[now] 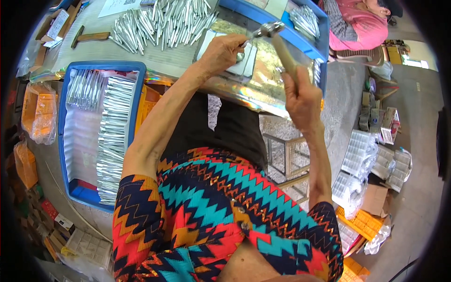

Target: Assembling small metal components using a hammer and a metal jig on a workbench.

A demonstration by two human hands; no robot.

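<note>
My left hand (221,55) is closed in a pinch on a slim shiny metal piece (252,35) above the work surface. What kind of piece it is, I cannot make out. My right hand (303,96) grips the pale wooden handle of a hammer (284,54), raised and tilted to the left. Its head end is blurred and overlaps the far end of the metal piece, so I cannot tell whether they touch. Under my left hand lies a white rectangular pad or plate (235,70). Beyond it is a large heap of slim silvery metal pieces (162,26).
A blue tray (66,145) to my left holds rows of similar pieces. Another blue tray (305,42) stands at the far right with more. A second hammer (94,36) lies on the table. A person in pink (366,26) sits beyond. Plastic-wrapped boxes (357,150) line the floor.
</note>
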